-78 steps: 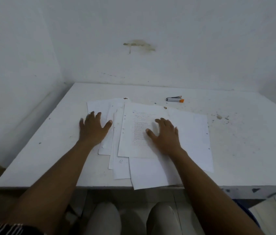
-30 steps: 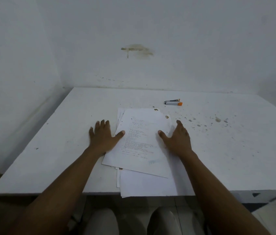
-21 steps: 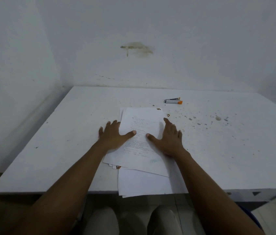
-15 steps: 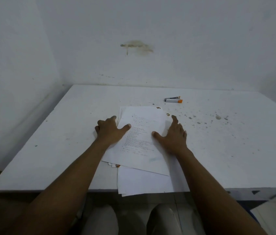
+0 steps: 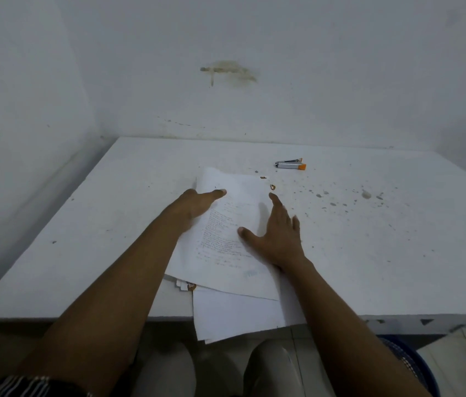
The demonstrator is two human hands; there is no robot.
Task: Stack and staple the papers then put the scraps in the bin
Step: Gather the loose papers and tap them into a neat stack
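Your R hand (image 5: 279,236) lies flat and open on the loose pile of white printed paper sheets (image 5: 234,209), fingers straight and a bit spread. Its thumb is on the top sheet, and the index tip reaches up along the pile's R edge. It grips nothing, just presses. Your L hand (image 5: 197,204) is at the pile's L edge, motion-blurred, w/ one digit stretched onto the top sheet. The other fingers are smeared, so can't tell if it pinches the edge or only rests there. The pile sits mid-desk toward the near side of the plain white desk (image 5: 106,253) and isn't squared. The top sheet is skewed w/ faint text lines, lower sheets fan out beneath it, and the btm ones overhang the desk's front edge above your pale trouser knees (image 5: 166,373). The small silver stapler w/ orange end (image 5: 290,164) lies flat farther back and to the R, well apart from the pile and both hands. Tiny brown paper scraps (image 5: 272,187) sit just off the pile's top R corner, near your R index tip. One more brown scrap (image 5: 191,287) peeks out from between the sheets at the pile's near L side. Grey specks dot the desk R of the pile. Low R, below the desk edge, is part of a dark blue woven-looking round container (image 5: 406,359), mostly hidden by your R forearm.
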